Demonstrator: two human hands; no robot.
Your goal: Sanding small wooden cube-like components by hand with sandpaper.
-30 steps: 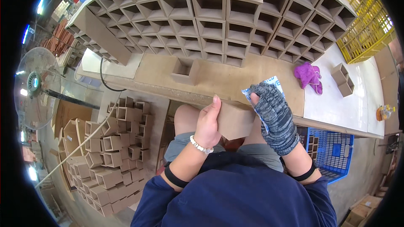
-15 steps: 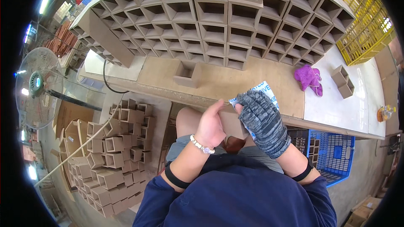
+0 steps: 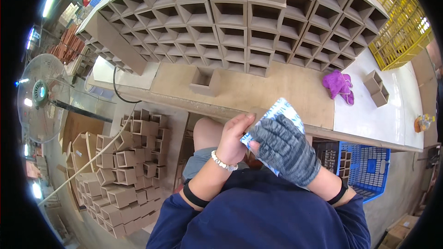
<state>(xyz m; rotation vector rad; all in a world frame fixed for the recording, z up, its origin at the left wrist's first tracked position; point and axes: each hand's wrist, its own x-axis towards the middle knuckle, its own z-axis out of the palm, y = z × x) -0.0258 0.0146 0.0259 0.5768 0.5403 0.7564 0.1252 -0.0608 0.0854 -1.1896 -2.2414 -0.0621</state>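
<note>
We see the left hand (image 3: 233,137), bare with a pale beaded bracelet (image 3: 224,162) at the wrist, fingers bent beside a brown box (image 3: 261,111). The box lies between the two hands, in front of the body by the near edge of the worktop (image 3: 290,90); most of it is hidden, so we cannot tell how firmly the left hand grips it. The right hand (image 3: 287,151), in a grey knitted glove (image 3: 302,163), is closed on a white sheet with blue print (image 3: 290,109), its thumb at the edge. Beyond them, one open box (image 3: 203,89) sits in front of stacked open boxes (image 3: 247,24). A purple cloth (image 3: 338,83) lies toward the right.
</note>
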